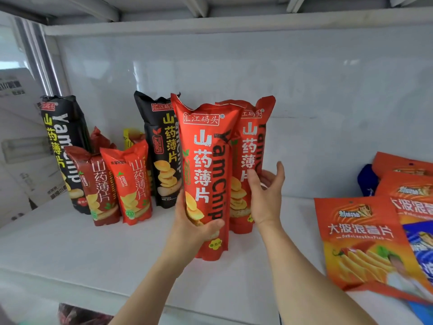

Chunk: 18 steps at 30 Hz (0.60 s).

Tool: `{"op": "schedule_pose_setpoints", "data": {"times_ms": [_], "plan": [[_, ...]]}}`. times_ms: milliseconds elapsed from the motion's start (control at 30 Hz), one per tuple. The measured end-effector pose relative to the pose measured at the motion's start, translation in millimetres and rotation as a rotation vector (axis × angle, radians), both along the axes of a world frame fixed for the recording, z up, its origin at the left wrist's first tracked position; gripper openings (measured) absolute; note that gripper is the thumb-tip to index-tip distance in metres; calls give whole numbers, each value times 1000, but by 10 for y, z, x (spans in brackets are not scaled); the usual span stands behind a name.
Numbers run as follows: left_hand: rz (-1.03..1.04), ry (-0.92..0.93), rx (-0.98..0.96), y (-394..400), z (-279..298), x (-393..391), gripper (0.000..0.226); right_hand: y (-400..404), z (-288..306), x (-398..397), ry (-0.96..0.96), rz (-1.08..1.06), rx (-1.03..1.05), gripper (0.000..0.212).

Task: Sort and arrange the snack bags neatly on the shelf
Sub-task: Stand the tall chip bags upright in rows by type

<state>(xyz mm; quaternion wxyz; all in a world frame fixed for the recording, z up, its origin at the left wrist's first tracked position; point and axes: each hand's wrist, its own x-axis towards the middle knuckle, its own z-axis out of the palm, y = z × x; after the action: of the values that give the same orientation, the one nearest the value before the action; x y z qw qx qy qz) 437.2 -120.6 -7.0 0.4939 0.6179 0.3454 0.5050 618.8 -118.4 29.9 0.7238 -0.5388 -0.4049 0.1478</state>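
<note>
The white shelf (70, 249) spans the full width of the view; its back wall is a plain pale panel. The front edge is cut off by the lower border, and something dark below it at lower left is too unclear to identify.

A stack of flat orange crisp bags (360, 240) lies on the right side of the shelf, overlapping each other. The stack is cropped by the right border, and a blue pack under it shows only in part.

The tall red yam chip bag (206, 174) stands upright at centre, base on the shelf. The left hand (194, 228) is clamped around its lower part, thumb across the front and fingers hidden behind the bag.

A second red yam chip bag (251, 146) stands just behind and to the right, partly hidden by the first. The right hand (267, 198) is open, fingers spread, with fingertips against the side of this bag; no closed grasp is visible.

A black yam chip bag (161, 146) stands behind centre-left, its right edge covered by the held bag. Another black yam chip bag (62, 141) stands at far left.

Two short red yam chip bags (117, 186) stand side by side between the black ones. A yellow pack (128, 137) behind them is mostly hidden.
</note>
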Motion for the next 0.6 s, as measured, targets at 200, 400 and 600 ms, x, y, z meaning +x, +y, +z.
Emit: {"op": "schedule_pose_setpoints", "data": {"times_ms": [200, 400, 600], "plan": [[-120, 18, -42, -46, -119, 188, 89, -86, -193, -20, 66, 68, -61, 73], [-170, 51, -106, -92, -134, 413, 94, -185, -253, 24, 31, 136, -108, 53], [-267, -25, -161, 59, -120, 306, 113, -183, -483, 37, 52, 166, -153, 88]]}}
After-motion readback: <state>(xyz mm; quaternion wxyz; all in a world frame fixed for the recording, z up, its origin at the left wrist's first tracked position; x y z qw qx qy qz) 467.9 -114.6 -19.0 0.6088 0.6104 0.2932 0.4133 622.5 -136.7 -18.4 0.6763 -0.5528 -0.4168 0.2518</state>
